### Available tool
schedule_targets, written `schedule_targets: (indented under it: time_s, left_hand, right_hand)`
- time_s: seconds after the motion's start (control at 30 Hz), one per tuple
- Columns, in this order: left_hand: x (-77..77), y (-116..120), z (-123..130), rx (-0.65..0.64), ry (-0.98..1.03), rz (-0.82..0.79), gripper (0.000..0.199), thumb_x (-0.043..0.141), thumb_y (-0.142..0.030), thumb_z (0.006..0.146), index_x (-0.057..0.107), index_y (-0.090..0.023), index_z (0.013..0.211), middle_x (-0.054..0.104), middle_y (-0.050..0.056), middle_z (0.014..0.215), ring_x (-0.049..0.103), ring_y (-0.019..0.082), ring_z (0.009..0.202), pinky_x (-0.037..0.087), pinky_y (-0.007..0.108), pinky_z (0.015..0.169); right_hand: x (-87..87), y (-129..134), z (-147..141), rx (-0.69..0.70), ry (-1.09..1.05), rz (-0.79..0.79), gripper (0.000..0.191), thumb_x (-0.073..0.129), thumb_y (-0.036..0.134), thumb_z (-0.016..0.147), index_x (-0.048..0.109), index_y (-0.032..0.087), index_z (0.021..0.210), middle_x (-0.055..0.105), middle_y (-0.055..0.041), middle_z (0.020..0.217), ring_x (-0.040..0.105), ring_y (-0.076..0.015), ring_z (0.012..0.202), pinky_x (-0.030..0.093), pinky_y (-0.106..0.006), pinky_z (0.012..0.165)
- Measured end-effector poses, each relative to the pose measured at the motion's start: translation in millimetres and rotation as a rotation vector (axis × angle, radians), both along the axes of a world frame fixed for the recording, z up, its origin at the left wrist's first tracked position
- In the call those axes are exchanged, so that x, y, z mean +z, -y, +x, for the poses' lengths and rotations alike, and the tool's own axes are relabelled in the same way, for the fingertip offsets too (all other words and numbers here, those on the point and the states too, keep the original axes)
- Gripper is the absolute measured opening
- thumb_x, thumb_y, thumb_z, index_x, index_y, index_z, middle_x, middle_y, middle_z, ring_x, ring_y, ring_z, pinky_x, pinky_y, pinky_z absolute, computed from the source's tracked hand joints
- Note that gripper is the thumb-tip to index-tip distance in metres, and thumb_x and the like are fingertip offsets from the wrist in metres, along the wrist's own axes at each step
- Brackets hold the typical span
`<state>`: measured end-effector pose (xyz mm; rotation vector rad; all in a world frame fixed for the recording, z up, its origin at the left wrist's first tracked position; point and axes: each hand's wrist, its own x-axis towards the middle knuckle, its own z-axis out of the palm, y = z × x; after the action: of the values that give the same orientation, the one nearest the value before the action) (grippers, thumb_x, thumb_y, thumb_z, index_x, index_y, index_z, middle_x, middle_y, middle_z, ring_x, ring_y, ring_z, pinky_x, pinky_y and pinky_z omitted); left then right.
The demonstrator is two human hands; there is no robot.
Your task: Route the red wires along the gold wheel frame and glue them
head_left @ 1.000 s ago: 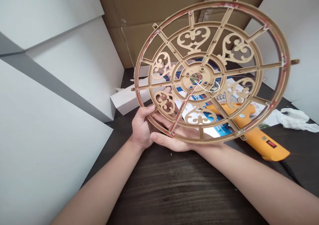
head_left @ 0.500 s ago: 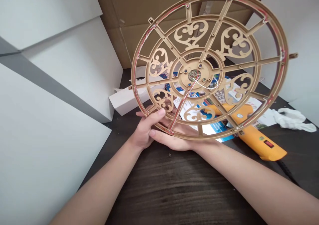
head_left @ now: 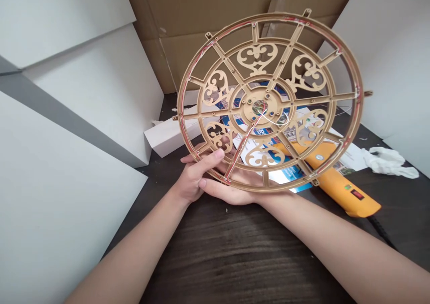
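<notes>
Both hands hold a round gold lattice frame (head_left: 248, 104) upright by its lower rim. It has spokes, heart-shaped scrollwork, red marks along the outer rim and thin wires running from the central hub. My left hand (head_left: 196, 176) grips the rim at lower left, with its fingers curled over the front. My right hand (head_left: 231, 192) lies under the lower rim, its thumb in front and its fingers behind the lattice. Part of the right hand is hidden by the frame.
Printed blue-and-white papers (head_left: 289, 176) and a yellow power tool (head_left: 346, 189) with a red switch and black cord lie behind the frame. A white box (head_left: 164, 138), crumpled white cloth (head_left: 386, 162), white panels (head_left: 67, 71) and cardboard (head_left: 201, 17) surround the dark wood table (head_left: 235, 254).
The frame has turned to face me more squarely, so its right edge has swung left. My left fingers have shifted along the rim, and the background has drifted slightly right.
</notes>
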<state>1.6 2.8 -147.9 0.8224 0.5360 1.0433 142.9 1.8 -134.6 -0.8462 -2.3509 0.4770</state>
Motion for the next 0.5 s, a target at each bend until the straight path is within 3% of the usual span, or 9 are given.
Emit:
schedule_targets:
  time_s: [0.23,0.4,0.5]
  left_hand:
    - [1.9,-1.5,1.1,-0.002,0.019,0.022,0.038,0.075,-0.035,0.087,0.073,-0.025,0.123,0.076,0.005,0.122,0.06,0.032,0.133,0.042,0.046,0.119]
    - [2.3,-1.7,2.4,0.034,0.027,0.01,0.034,0.073,-0.031,0.088,0.074,-0.024,0.122,0.076,0.005,0.121,0.061,0.032,0.132,0.044,0.045,0.118]
    - [2.6,-1.6,2.9,0.036,0.042,-0.006,0.035,0.074,-0.03,0.087,0.074,-0.024,0.122,0.077,0.005,0.12,0.062,0.032,0.131,0.044,0.045,0.118]
  right_hand:
    - [-1.3,-0.7,-1.2,-0.002,-0.005,-0.032,0.04,0.058,0.039,0.097,0.062,0.031,0.136,0.059,0.0023,0.148,0.048,-0.0251,0.143,0.021,-0.053,0.131]
    - [1.4,-0.1,-2.5,-0.021,0.012,-0.048,0.046,0.056,0.039,0.097,0.06,0.024,0.141,0.059,-0.0034,0.148,0.053,-0.0288,0.138,0.029,-0.05,0.129]
    - [-0.2,0.2,-2.3,-0.037,0.018,-0.021,0.045,0.056,0.04,0.097,0.061,0.025,0.139,0.061,-0.0037,0.146,0.054,-0.0292,0.137,0.028,-0.053,0.129]
